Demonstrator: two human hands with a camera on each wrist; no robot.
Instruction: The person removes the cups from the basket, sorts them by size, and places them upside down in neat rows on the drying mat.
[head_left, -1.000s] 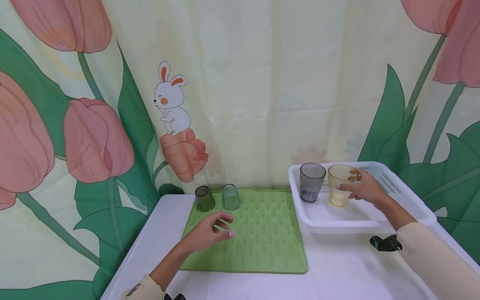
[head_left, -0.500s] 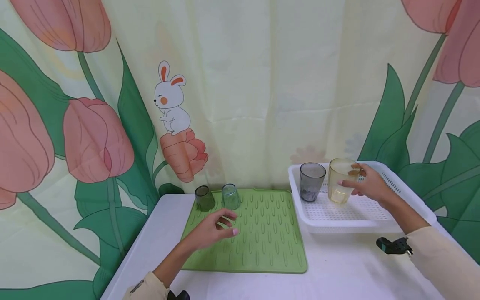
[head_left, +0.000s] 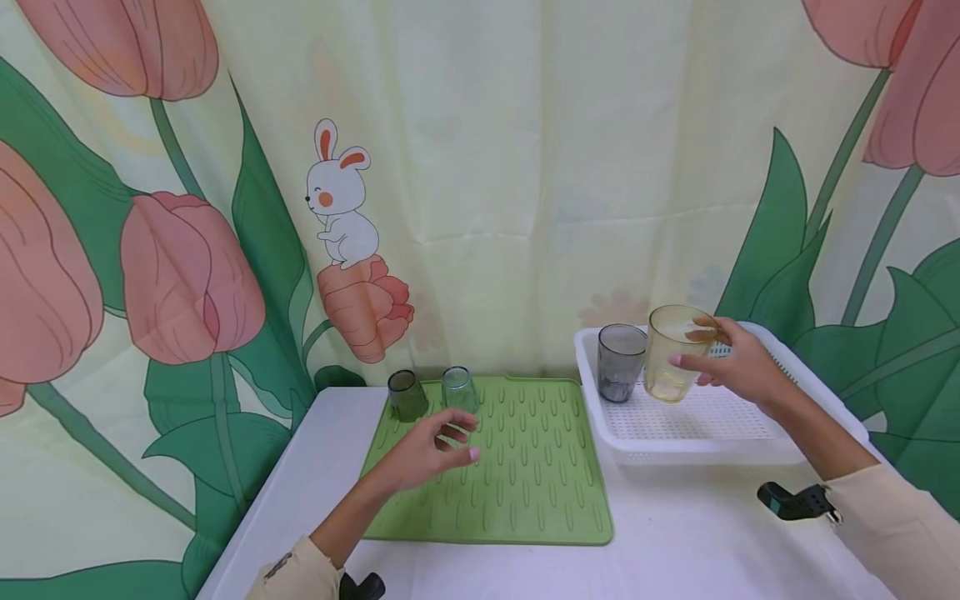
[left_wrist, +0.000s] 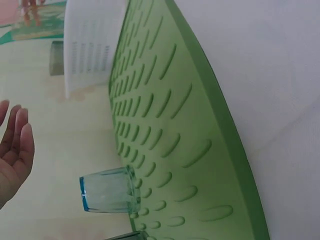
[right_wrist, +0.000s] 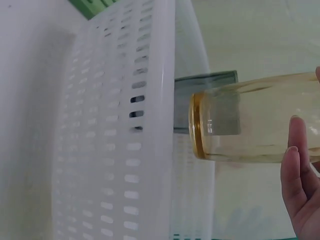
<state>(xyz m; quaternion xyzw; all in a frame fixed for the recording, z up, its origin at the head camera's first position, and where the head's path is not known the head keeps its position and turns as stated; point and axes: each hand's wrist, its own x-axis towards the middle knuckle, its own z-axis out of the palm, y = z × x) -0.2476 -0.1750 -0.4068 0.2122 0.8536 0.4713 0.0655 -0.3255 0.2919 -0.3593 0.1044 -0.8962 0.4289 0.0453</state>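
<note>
My right hand (head_left: 742,364) grips a tall amber drinking glass (head_left: 662,362) between thumb and fingers, above the white basket. In the right wrist view the amber glass (right_wrist: 260,125) lifts its base clear of the basket rim. A grey drinking glass (head_left: 618,367) stands in the basket, just left of the amber one. My left hand (head_left: 420,454) hovers over the green mat (head_left: 540,492) with relaxed fingers and nothing in them. Near the mat's back left corner stand a dark green glass (head_left: 407,397) and a pale blue-green glass (head_left: 460,393), both apart from the left hand.
The perforated white basket (head_left: 697,454) sits right of the mat on a white-covered table (head_left: 660,533). Behind the table hangs a curtain (head_left: 480,208) printed with tulips and a rabbit. Dark wrist devices show at both sleeves.
The right hand has raised the amber glass from the basket floor and shifted it slightly left. My left hand has drifted a little up and right over the mat.
</note>
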